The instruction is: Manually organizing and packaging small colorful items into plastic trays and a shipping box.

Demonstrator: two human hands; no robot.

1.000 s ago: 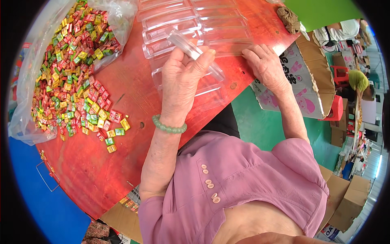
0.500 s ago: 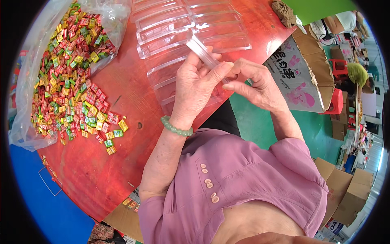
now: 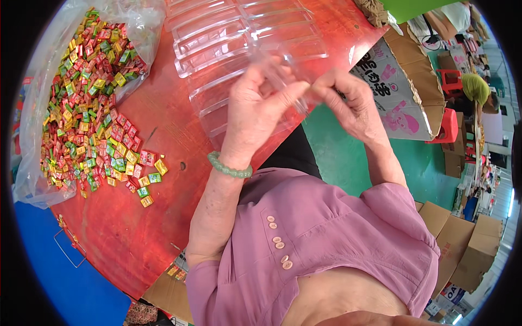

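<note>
My left hand, with a green bead bracelet at the wrist, grips a narrow clear plastic tray between thumb and fingers. Motion blurs the tray, so its edges are hard to make out. My right hand is pinched at the tray's near right side; the bit of plastic between its fingertips is smeared. Just beyond both hands, long clear plastic trays lie in rows on the red table. On the left, a heap of small wrapped candies in red, yellow and green spills from a clear bag.
A printed cardboard box with open flaps stands right of the table, near a red plastic stool. More cardboard boxes stand at lower right. Crumpled brown paper sits at the table's far edge. A person in green bends at far right.
My right hand has moved a little to the right, away from my left hand. The plastic in my left hand has shifted and become blurred. The whole view has shifted slightly.
</note>
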